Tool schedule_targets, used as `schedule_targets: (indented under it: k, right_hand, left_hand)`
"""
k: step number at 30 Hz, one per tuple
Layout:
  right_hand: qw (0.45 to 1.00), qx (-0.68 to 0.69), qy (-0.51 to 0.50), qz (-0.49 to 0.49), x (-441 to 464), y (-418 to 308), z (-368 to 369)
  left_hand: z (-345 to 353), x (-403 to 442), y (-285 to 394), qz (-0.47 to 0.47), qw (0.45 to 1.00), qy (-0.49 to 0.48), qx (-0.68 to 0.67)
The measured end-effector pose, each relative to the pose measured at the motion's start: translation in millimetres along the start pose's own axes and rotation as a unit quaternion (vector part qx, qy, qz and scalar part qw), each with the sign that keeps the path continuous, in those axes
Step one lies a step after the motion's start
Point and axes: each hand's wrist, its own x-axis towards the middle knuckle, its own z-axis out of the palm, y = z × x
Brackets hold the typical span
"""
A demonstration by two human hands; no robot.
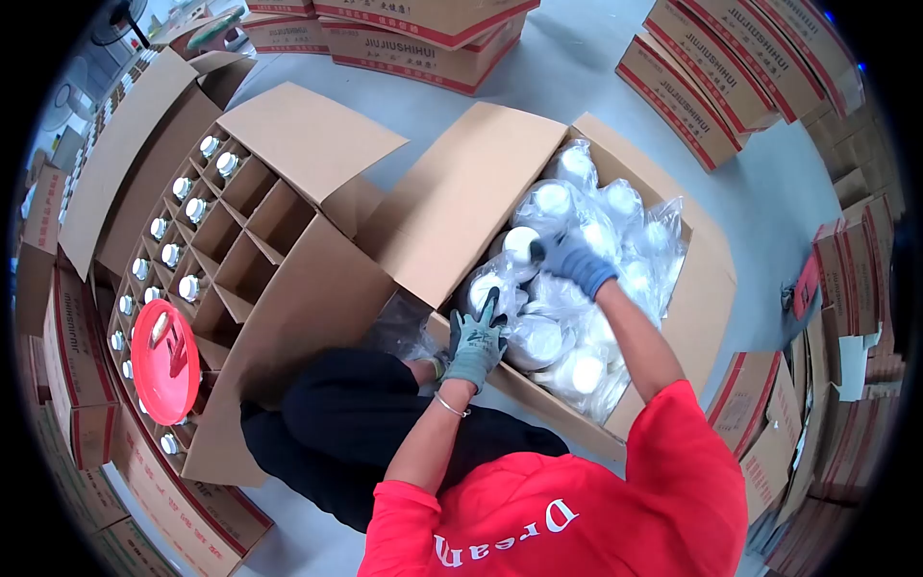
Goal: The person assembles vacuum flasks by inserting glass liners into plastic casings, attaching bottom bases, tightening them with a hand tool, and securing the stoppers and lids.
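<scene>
An open cardboard box (461,192) in front of me holds several white-capped bottles in clear plastic bags (577,365). My left hand (477,344), in a grey-green glove, lies at the box's near left edge with its fingers spread over a bagged bottle (490,288). In a blue-grey glove, my right hand (573,260) reaches over the bagged bottles beside a white cap (521,244); its fingers are smeared and partly hidden. To the left, a divided carton (317,288) has bottles with white caps (189,288) in its left compartments. A red dish (165,385) lies on those bottles.
Stacked printed cartons stand at the back (423,58), at the upper right (683,101) and along the right side (755,413). More cartons (183,510) lie at the lower left. A fan (123,19) is at the upper left.
</scene>
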Motion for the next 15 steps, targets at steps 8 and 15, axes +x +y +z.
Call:
schedule_targets:
  k: [8,15]
  right_hand:
    - [0.987,-0.131,-0.064,0.065,87.7,98.2,115.3]
    - [0.938,0.345,-0.026,0.03,3.1,76.4,23.4]
  left_hand:
    - [-38.2,-31.6,13.1,-0.018,0.999,0.042,-0.027]
    - [-91.2,-93.3,-3.7,-0.052,0.931,0.249,-0.263]
